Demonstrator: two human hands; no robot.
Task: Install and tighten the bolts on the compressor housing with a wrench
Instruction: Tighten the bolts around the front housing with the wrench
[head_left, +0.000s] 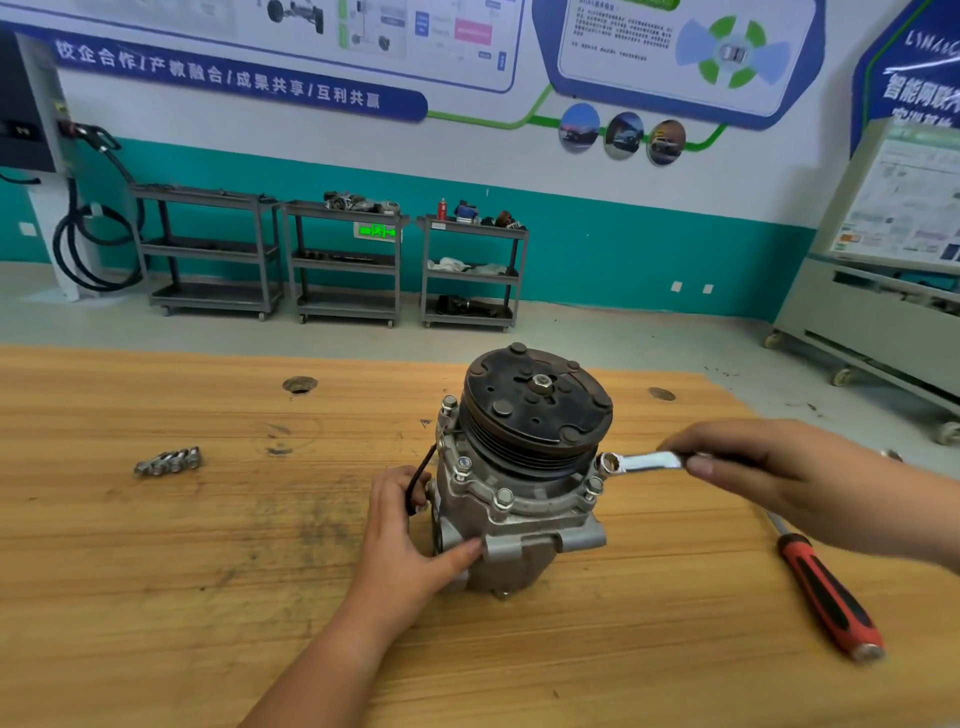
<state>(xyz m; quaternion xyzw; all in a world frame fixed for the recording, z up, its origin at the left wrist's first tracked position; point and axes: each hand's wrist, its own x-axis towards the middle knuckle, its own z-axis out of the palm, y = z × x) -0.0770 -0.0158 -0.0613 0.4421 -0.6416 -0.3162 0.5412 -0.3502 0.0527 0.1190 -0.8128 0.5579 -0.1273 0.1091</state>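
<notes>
Head view: compressor (519, 499) stands upright near the middle of the wooden table (156, 597) with its pulley (537, 405) on top, so the flange bolts ring the housing just under it where a tool can reach them from the side. Left hand (410, 525) wraps the left side of the housing, fingers curled behind it beside a black wire (421, 478), thumb laid low across the front. This looks like a brace, so the body does not turn when the tool pulls. Right hand (753, 457) holds the wrench (644, 461) by the far end of its handle, fingers curled over it; a grip that far out gives the most leverage. Wrench lies about level, its ring end at the right edge of the flange just below the pulley, at a bolt there; cannot tell whether it is fully seated. Front bolts (504, 498) show heads close down on the flange; how tight they are is not visible. Spare bolts (169, 461) lie in a small cluster well apart to the left, probably set aside for fitting. Red-and-black screwdriver (826, 592) lies on the table to the right, near the right forearm, not touched. Judgement: tightening is in hand on the right-side bolt, with more of the job to come.
</notes>
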